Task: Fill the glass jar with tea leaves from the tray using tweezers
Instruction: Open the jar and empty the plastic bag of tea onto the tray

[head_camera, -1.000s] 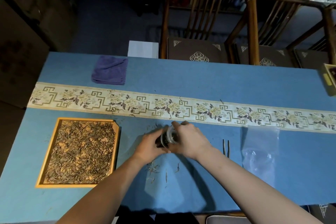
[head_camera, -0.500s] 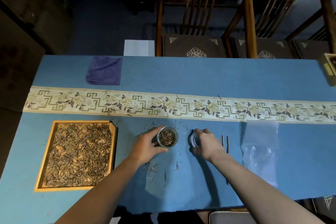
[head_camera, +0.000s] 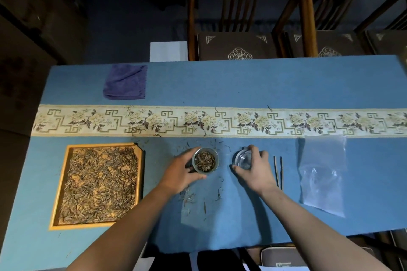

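Note:
A small glass jar [head_camera: 205,160] stands open on the blue table, with tea leaves inside it. My left hand [head_camera: 181,172] curls around its left side and holds it. To the jar's right, my right hand [head_camera: 255,168] grips the clear glass lid [head_camera: 241,159], which rests on the table. Thin dark tweezers [head_camera: 278,171] lie on the cloth just right of that hand, untouched. At the left, a wooden tray [head_camera: 99,182] holds a thick layer of dry tea leaves.
Loose tea leaves [head_camera: 189,197] are scattered on the blue cloth around and below the jar. A clear plastic bag [head_camera: 322,174] lies to the right of the tweezers. A folded purple towel [head_camera: 126,81] sits at the back left. Wooden chairs [head_camera: 237,13] stand behind the table.
A second ago both hands were together on the closed jar. My right hand has taken the lid off and moved it right, down onto the table; the jar now stands open.

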